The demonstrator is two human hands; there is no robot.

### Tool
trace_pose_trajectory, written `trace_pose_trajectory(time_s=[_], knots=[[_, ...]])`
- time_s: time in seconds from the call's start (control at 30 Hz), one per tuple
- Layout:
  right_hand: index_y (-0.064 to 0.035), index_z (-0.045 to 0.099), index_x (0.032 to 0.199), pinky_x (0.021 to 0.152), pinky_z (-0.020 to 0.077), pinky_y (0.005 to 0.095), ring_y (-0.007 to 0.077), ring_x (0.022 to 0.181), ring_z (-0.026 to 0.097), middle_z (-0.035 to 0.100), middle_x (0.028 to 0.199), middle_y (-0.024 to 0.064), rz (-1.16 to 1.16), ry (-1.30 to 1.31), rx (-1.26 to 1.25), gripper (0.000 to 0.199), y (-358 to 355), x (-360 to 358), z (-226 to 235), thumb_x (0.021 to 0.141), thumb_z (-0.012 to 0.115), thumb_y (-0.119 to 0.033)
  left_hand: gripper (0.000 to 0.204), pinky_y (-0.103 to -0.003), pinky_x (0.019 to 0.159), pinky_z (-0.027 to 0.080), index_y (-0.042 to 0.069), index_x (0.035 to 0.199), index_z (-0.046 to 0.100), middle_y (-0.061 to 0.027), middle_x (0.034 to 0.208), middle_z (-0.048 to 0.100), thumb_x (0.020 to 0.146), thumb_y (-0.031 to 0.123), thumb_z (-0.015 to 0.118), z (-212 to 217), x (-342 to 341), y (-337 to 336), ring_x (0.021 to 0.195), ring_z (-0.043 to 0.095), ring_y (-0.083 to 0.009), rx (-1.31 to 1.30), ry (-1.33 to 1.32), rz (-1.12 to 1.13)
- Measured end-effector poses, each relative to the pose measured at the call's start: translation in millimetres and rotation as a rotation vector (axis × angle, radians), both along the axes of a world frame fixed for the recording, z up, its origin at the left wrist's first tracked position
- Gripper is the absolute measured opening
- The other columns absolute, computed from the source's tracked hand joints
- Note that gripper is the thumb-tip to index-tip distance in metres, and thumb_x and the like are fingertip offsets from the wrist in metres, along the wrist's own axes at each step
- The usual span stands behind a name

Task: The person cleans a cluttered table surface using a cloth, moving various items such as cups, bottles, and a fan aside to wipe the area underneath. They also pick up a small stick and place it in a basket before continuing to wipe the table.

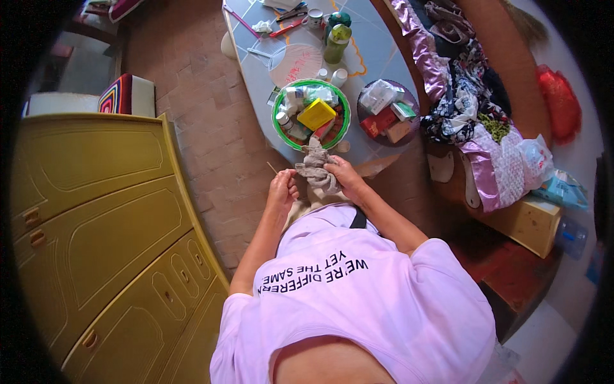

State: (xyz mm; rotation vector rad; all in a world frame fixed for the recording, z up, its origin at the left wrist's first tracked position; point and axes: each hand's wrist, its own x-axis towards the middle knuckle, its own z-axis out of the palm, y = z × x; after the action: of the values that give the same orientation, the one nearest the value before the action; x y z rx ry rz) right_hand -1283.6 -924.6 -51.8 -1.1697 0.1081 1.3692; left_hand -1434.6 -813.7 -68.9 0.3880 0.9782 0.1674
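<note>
My right hand [346, 176] grips a crumpled grey-brown cloth [318, 168] in front of my waist. Closed fingers on my left hand [283, 188] pinch a thin light stick [272, 168], whose end sticks out to the upper left. That hand is close to the cloth's left side; whether it touches the cloth I cannot tell. Just beyond the cloth, on the table [261, 96], stands a round basket [346, 102] with a green rim. Small boxes and bottles fill it, with a yellow box [316, 114] on top.
Right of the basket, a dark round tray [369, 132] holds small boxes. Farther back are a green bottle [337, 43], a mug [313, 18] and a round fan [295, 64]. Clothes [470, 77] lie heaped on a seat at right. A yellow-brown cabinet [109, 237] stands at left.
</note>
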Motion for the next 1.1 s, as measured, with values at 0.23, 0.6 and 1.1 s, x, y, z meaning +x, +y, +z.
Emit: trace_pose_trajectory(time_s=[0.23,0.6,1.1], knots=[[-0.0006,0.046,0.106,0.066,0.0486,0.0266,0.0142,0.076,0.058,0.057,0.090,0.0076,-0.070,0.009,-0.026,0.027,-6,38,-14,0.080,0.049,-0.006,0.015,-0.021,0.035,0.024,0.010,0.084,0.050,0.0039,0.053,0.030,0.085,0.025,0.049,-16,22,29,0.040,0.026,-0.0061,0.072,0.142,0.048],[-0.0005,0.042,0.111,0.072,0.0482,0.0292,0.0168,0.084,0.057,0.055,0.097,0.0096,-0.289,-0.001,-0.149,0.032,-20,46,-34,0.080,0.049,-0.007,0.009,-0.021,0.035,0.024,0.011,0.083,0.049,0.0048,0.053,0.030,0.083,0.020,0.049,-50,49,77,0.039,0.025,-0.0059,0.129,0.208,-0.177],[-0.0022,0.045,0.108,0.075,0.0457,0.0280,0.0148,0.086,0.055,0.056,0.098,0.0066,-0.650,-0.002,-0.237,0.030,36,-9,-28,0.079,0.051,-0.005,0.010,-0.021,0.032,0.026,0.010,0.079,0.045,0.0046,0.051,0.031,0.081,0.018,0.050,-59,65,180,0.039,0.029,-0.0061,0.125,0.155,-0.424]])
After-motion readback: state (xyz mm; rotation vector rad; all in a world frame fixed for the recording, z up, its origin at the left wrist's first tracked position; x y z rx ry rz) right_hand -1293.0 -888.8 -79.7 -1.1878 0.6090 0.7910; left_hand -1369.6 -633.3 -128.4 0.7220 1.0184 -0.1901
